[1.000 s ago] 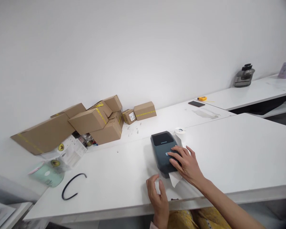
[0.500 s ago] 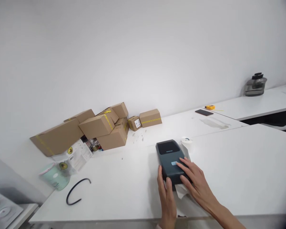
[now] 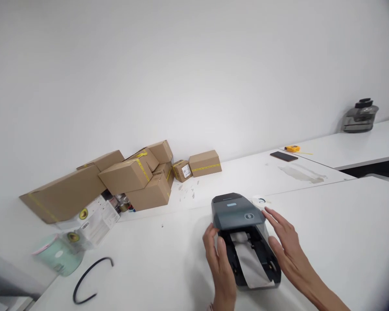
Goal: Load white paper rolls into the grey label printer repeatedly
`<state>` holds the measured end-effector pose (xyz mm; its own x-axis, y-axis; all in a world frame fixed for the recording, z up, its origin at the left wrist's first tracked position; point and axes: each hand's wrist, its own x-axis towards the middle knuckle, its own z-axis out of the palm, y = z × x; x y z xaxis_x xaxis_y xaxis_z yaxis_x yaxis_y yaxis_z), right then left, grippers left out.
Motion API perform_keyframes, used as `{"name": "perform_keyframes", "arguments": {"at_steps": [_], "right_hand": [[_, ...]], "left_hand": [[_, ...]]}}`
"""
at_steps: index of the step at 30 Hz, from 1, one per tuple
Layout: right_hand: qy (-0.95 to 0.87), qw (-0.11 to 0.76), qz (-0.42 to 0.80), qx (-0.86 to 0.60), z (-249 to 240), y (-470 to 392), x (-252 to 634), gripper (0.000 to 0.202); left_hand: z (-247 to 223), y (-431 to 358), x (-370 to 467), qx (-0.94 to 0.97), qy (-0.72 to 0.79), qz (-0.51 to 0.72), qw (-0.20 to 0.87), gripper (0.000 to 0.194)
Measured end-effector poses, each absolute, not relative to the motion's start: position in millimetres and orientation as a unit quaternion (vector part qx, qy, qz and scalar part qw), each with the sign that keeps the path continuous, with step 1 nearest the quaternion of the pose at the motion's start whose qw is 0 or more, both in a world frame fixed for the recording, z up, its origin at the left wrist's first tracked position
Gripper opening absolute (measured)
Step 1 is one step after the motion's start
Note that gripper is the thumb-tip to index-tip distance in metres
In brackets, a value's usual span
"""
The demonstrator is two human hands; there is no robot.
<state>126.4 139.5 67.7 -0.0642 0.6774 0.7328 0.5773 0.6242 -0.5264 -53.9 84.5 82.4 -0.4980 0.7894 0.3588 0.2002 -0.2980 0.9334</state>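
Note:
A dark teal label printer stands on the white table in front of me with its lid raised. Inside its black lower body lies a strip of white paper, running toward the front edge. My left hand is at the printer's left side, fingertips against the lid's lower corner, thumb apart. On the other side, my right hand has its fingers stretched out, fingertips by the lid's right corner. Whether those fingertips press on the lid is unclear. Behind the printer, a white paper roll is partly hidden.
Cardboard boxes are piled at the back left, near a mint-green tub and a curved black strip. A phone, a yellow tape measure and a grey transparent container lie farther right.
The printer's lid has swung up and back, showing the paper strip inside. My right hand has moved off the lid's top to its right side; my left hand stays at the left side.

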Motion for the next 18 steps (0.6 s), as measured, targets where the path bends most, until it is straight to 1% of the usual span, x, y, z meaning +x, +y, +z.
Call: {"name": "perform_keyframes", "arguments": {"at_steps": [3, 5, 7, 10, 12, 13, 16, 18], "right_hand": [[-0.733, 0.540, 0.110, -0.399, 96, 174, 113, 0.054], [-0.724, 0.551, 0.158, -0.383, 115, 198, 103, 0.054], [-0.705, 0.569, 0.188, -0.379, 132, 220, 93, 0.052], [-0.683, 0.589, 0.196, -0.384, 150, 252, 80, 0.050], [-0.681, 0.587, 0.193, -0.394, 157, 272, 73, 0.049], [-0.681, 0.583, 0.192, -0.399, 159, 282, 70, 0.049], [-0.681, 0.570, 0.192, -0.417, 165, 309, 64, 0.049], [-0.682, 0.562, 0.193, -0.426, 167, 318, 62, 0.049]], "left_hand": [[114, 113, -68, 0.475, 0.532, 0.669, 0.209, 0.041], [126, 132, -75, 0.484, 0.525, 0.667, 0.213, 0.038], [129, 149, -80, 0.486, 0.521, 0.670, 0.207, 0.037], [120, 166, -82, 0.486, 0.529, 0.670, 0.188, 0.040], [108, 172, -82, 0.481, 0.551, 0.654, 0.192, 0.050], [101, 173, -82, 0.476, 0.567, 0.640, 0.205, 0.059], [82, 176, -82, 0.477, 0.600, 0.577, 0.281, 0.090], [73, 177, -83, 0.479, 0.604, 0.542, 0.334, 0.099]]}}
